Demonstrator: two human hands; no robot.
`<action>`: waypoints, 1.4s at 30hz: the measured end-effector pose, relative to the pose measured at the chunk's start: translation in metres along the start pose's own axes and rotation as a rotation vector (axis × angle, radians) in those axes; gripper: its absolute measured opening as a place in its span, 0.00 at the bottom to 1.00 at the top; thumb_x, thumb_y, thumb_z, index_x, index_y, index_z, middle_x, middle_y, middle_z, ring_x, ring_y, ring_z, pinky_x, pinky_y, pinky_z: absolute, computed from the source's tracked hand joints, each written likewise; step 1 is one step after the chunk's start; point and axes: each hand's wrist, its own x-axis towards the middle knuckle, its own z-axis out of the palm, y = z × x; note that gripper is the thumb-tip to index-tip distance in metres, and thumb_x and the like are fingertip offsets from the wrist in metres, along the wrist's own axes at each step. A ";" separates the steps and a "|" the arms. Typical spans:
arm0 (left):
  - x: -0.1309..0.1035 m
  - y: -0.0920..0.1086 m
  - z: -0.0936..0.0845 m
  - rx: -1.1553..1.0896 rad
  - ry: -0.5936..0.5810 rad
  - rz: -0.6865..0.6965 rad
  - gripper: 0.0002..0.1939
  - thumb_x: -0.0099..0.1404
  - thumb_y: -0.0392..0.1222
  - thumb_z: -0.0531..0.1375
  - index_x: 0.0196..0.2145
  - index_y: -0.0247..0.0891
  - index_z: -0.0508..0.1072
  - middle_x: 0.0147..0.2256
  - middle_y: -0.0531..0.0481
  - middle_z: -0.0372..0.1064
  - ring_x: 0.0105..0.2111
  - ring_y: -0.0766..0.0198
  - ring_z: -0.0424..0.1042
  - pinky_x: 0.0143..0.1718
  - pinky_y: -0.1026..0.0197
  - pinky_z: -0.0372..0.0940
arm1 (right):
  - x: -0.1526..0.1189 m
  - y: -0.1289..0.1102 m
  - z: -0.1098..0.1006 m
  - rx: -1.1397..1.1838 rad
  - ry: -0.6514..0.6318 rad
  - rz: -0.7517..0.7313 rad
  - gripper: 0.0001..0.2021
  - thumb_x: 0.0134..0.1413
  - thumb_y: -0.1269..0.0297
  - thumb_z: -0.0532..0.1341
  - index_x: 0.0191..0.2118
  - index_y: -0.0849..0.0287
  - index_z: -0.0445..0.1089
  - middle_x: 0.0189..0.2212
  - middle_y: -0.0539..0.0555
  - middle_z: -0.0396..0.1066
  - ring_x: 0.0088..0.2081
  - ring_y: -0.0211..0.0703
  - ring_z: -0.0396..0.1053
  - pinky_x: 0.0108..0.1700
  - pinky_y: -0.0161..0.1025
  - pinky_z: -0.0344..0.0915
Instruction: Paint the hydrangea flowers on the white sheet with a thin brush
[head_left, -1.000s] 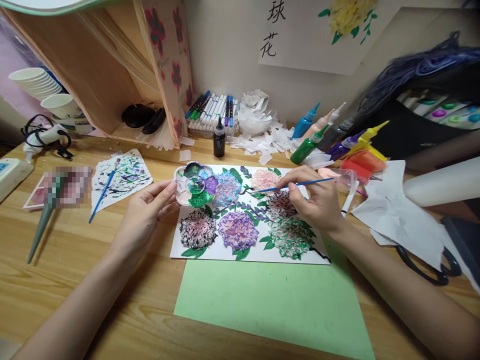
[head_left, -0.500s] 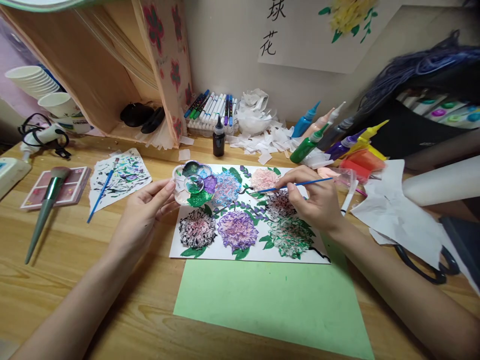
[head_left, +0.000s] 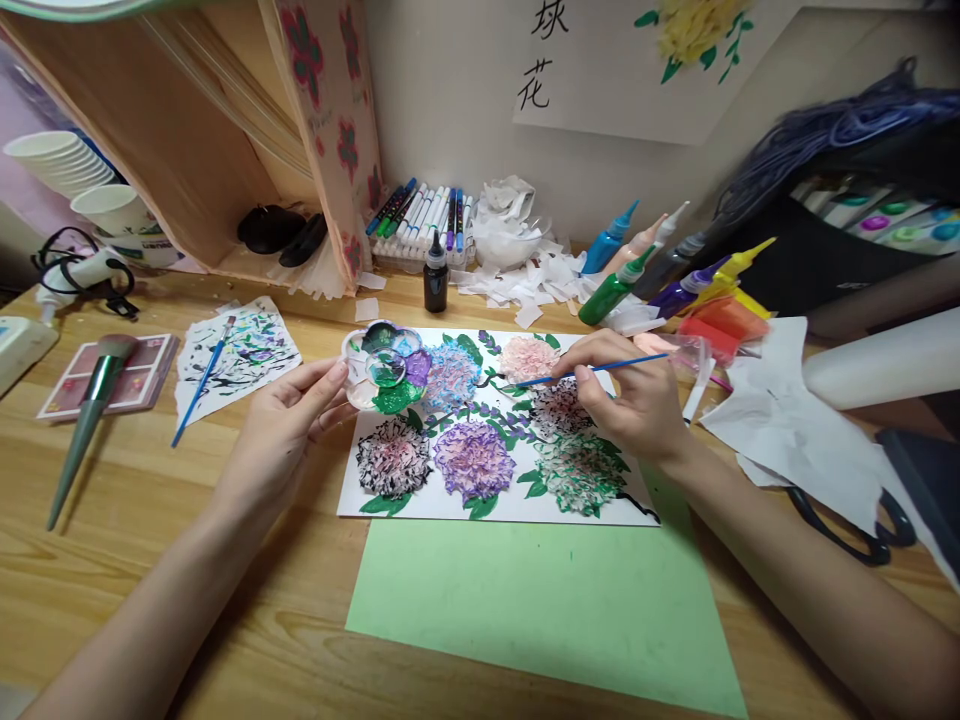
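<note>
My left hand [head_left: 300, 415] grips a flower-shaped paint palette [head_left: 386, 367] by its left edge, thumb on top. Green, purple, blue and dark paint fill its wells, and it hovers over the upper left corner of a white sheet [head_left: 450, 509]. Several ruffled flowers, pink, blue, purple, green and black-edged, stand out on that sheet among painted green leaves. In a pencil grip, my right hand [head_left: 619, 395] holds a thin blue paintbrush [head_left: 615, 367]. The brush tip is at the sheet, just below the pink flower [head_left: 529, 358]; whether it touches cannot be told.
Green paper [head_left: 540, 610] lies under the sheet. Behind stand a black paint bottle [head_left: 435, 278], markers [head_left: 424, 218], paper scraps [head_left: 517, 285] and coloured squeeze bottles [head_left: 615, 290]. A paint-smeared paper [head_left: 247, 345] with another brush lies left, near a large makeup brush [head_left: 90, 430]. Scissors [head_left: 840, 530] lie right.
The whole view has shifted very slightly. Both hands keep their grips, and the palette and paintbrush stay in practically the same places over the sheet.
</note>
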 end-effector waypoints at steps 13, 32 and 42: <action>-0.002 0.004 0.003 -0.037 0.002 -0.020 0.06 0.53 0.41 0.68 0.31 0.40 0.79 0.33 0.54 0.78 0.30 0.73 0.73 0.33 0.75 0.69 | 0.000 -0.001 -0.001 0.004 0.012 0.028 0.09 0.55 0.71 0.53 0.31 0.54 0.69 0.27 0.50 0.73 0.31 0.42 0.69 0.34 0.42 0.61; -0.001 0.003 0.002 -0.002 0.024 -0.008 0.08 0.52 0.43 0.68 0.32 0.41 0.79 0.36 0.51 0.78 0.32 0.67 0.75 0.34 0.70 0.71 | -0.001 0.002 0.001 -0.039 0.000 0.023 0.09 0.56 0.71 0.53 0.31 0.52 0.68 0.27 0.49 0.73 0.31 0.42 0.69 0.35 0.42 0.61; -0.002 0.004 0.002 -0.057 0.005 -0.028 0.07 0.51 0.41 0.69 0.30 0.41 0.79 0.31 0.57 0.77 0.28 0.75 0.73 0.33 0.76 0.69 | 0.001 0.001 -0.001 0.034 0.025 0.023 0.09 0.55 0.72 0.54 0.32 0.53 0.69 0.28 0.50 0.73 0.32 0.42 0.70 0.37 0.42 0.64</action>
